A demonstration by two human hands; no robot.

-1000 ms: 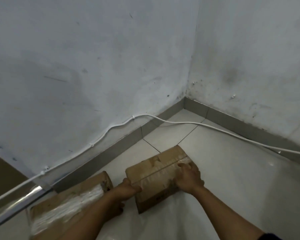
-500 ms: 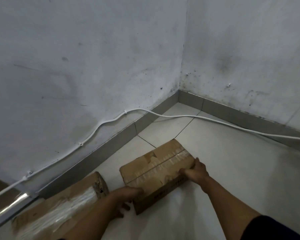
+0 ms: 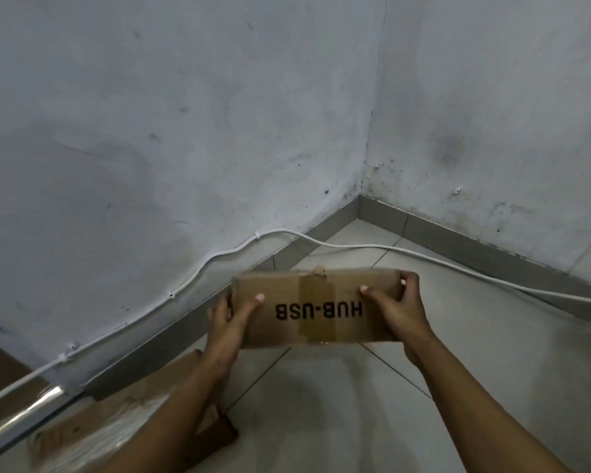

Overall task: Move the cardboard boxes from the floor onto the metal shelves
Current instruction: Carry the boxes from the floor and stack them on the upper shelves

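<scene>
Brown cardboard fills my view: two boxes, one in my grip and one on the floor. My left hand clasps the left end of the lifted cardboard box, thumb laid across its front face, while my right hand clasps the right end, thumb on the front and fingers curled round the top corner. The box hangs level between both hands, above the pale floor tiles, its front panel showing "HUB-USB" printed upside down across one strip of brown tape. The second box, wrapped partly in clear tape, lies on the floor below my left forearm. One white cable runs along the grey wall beyond my hands. The shelves are out of frame.
</scene>
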